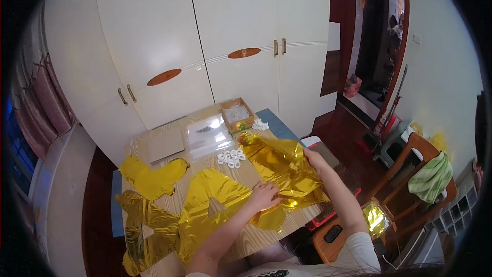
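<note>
A crinkled gold foil balloon [277, 161], flat and shiny, is raised at the right end of the wooden table. My right hand [316, 163] grips its upper right edge. Bent fingers of my left hand [265, 195] hold its lower left part near the tabletop. Under my left forearm lies another flat gold balloon [197, 202] with a triangular gap. Two more flattened foil balloons, one matte yellow-gold [154, 177] and one shiny [154, 225], are spread at the table's left. Several white rings [230, 158] sit in a cluster beyond my left hand.
Clear plastic sleeves [209, 136], a flat board [166, 147] and a wooden box [237, 118] of clear plastic stand along the far side. White cabinets [154, 36] rise behind. At right are a chair [405, 174] with a green cloth and a phone [333, 233] on a seat.
</note>
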Demonstrator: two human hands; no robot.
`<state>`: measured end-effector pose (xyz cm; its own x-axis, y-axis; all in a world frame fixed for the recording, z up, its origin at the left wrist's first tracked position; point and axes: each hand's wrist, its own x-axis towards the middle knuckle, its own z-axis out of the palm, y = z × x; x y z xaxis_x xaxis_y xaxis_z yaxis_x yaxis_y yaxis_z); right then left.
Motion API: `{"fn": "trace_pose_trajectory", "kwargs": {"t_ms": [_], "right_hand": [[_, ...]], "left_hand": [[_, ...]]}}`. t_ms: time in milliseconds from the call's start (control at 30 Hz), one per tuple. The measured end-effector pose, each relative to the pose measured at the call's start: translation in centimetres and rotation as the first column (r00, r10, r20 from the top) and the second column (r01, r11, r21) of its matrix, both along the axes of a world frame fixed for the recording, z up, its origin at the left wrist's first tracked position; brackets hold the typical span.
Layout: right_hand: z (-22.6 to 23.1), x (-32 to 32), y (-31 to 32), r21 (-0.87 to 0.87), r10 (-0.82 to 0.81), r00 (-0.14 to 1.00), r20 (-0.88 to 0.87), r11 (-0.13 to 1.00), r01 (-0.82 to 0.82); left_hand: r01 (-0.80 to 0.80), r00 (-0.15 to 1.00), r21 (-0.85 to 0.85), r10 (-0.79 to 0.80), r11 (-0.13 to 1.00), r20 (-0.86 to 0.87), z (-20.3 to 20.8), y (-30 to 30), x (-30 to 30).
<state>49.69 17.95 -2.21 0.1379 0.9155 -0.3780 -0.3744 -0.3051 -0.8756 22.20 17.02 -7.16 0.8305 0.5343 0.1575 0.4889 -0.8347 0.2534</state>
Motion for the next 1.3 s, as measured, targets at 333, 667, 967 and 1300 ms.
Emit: {"fn": "trace_pose_trajectory", "kwargs": {"t_ms": [333,667,967,1300], "right_hand": [[5.7,5.3,6.9,0.322,-0.333,0.941,0.060,0.899,0.298],[14.1,5.1,4.4,0.733,-0.709,0.695,0.116,0.533,0.421],[16.6,3.7,1.4,0.721,-0.696,0.388,0.604,0.685,0.105],[8.1,-15.8,-12.0,0.100,-0.554,-0.251,0.794,0.526,-0.845]], "left_hand": [[0.012,0.996,-0.073,-0.005,0.997,0.087,-0.5,0.1,0.6],[-0.029,0.997,-0.064,0.033,0.997,0.063,-0.5,-0.2,0.7],[-0.043,0.987,0.081,0.030,0.996,0.157,-0.8,-0.6,0.5],[0.657,0.480,-0.747,0.822,-0.106,0.306,5.9,-0.5,-7.9]]}}
